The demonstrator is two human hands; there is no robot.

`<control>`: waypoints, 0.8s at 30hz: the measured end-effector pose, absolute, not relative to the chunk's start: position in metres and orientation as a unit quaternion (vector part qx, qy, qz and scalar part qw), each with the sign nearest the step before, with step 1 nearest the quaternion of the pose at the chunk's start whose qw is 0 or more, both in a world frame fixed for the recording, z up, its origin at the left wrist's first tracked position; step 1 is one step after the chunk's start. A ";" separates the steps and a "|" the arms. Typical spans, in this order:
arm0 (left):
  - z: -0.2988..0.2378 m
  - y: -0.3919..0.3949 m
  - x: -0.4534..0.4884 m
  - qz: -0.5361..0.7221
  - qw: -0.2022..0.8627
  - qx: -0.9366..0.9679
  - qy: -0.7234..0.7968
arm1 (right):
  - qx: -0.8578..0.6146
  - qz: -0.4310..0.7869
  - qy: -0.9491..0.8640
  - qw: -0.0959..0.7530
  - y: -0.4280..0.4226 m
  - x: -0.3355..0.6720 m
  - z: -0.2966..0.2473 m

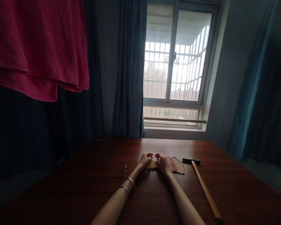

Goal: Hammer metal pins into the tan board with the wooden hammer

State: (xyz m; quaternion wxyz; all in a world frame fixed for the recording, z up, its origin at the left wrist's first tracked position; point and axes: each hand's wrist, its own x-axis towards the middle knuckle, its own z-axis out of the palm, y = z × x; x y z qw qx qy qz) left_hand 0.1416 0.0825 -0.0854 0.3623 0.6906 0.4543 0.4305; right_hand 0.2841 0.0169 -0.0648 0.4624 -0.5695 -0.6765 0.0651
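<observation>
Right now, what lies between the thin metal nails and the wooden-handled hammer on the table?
Head view: the left hand and right hand, both on a tan perforated sheet with a pink stripe; otherwise bare brown wooden table.

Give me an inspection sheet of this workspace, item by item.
Surface: dark reddish wooden table, dimly lit.
Job's things: tan perforated board with a pink stripe, flat on the table, its left end under both hands.
Clutter: loose nails left of the hands; wooden-handled hammer on the right, head near the board.
Grippers: left hand and right hand side by side, curled over the board; grip too small to tell.
Cables: nothing seen.
Surroundings: barred window, blue curtains, red cloth hanging upper left.
</observation>
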 end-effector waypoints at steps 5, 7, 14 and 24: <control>-0.085 0.084 0.141 0.431 0.378 0.686 0.448 | -0.573 0.060 -0.687 0.443 0.014 0.283 -0.062; -0.084 0.084 0.141 0.428 0.386 0.688 0.442 | -0.572 0.057 -0.690 0.440 0.013 0.283 -0.062; -0.073 0.080 0.139 0.405 0.394 0.708 0.424 | -0.569 0.051 -0.688 0.447 0.015 0.284 -0.063; -0.063 0.078 0.146 0.395 0.373 0.726 0.421 | -0.567 0.058 -0.683 0.457 0.018 0.286 -0.066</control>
